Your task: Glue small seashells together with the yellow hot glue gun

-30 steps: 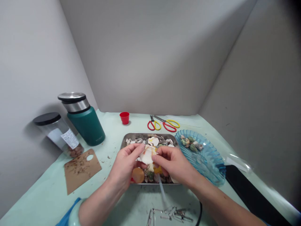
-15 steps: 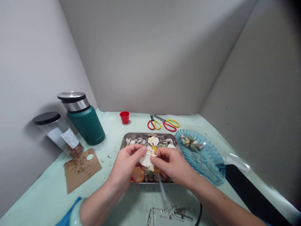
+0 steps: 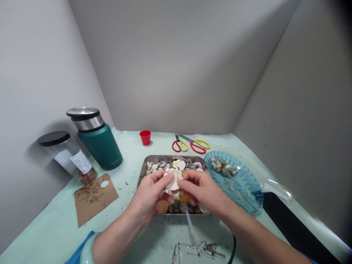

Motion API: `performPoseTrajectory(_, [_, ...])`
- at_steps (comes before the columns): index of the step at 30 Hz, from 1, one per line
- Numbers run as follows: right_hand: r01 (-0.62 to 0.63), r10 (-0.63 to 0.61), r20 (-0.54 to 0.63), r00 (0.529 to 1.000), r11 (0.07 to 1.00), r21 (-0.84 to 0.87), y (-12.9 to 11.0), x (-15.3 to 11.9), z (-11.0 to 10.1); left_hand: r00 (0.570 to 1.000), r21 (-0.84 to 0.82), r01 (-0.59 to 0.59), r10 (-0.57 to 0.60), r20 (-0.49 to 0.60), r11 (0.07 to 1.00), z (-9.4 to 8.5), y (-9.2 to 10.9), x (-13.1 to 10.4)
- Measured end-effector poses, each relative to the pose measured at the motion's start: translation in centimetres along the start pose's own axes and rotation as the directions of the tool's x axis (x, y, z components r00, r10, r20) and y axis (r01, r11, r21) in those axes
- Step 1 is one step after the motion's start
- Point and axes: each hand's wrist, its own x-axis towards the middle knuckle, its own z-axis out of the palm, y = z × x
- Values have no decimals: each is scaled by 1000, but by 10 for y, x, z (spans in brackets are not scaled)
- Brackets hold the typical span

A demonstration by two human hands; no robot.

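White shell [image 3: 173, 184] is pinched between nearly closed fingers of left hand [image 3: 149, 191] and right hand [image 3: 203, 187], over metal tray [image 3: 165, 156]; judged light, stiff, brittle, best gripped gently at opposite edges

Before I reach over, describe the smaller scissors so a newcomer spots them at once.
Start at the shell-filled metal tray. Just beyond its far edge, between the red cup and the larger scissors, lie the smaller scissors. Both have one red and one yellow handle loop, but the smaller ones sit further left, with shorter blades.
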Motion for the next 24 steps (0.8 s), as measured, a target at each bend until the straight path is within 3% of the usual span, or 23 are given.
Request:
performPoseTrajectory(3, [21,-23,-30,999,998,-60,1,-1,-2,1000,-10,6,-6,12,1000,-1,0,-1])
performPoseTrajectory(7, [133,-152,-106,983,976,-170,5,0,-6,1000,-16,12,-12,-19,1000,-1,0,-1])
performPoseTrajectory(11, [138,-157,-102,982,976,-171,7,1,-7,1000,-4,7,-7,-25,1000,0,0,-1])
performPoseTrajectory(18, [48,-46,-34,998,997,56,3,1,-5,1000,32,-27,27,-5,999,0,0,-1])
performPoseTrajectory(24, [-22,7,57,998,964,266,3,2,-6,999,29,-35,34,9,999,0,-1,-2])
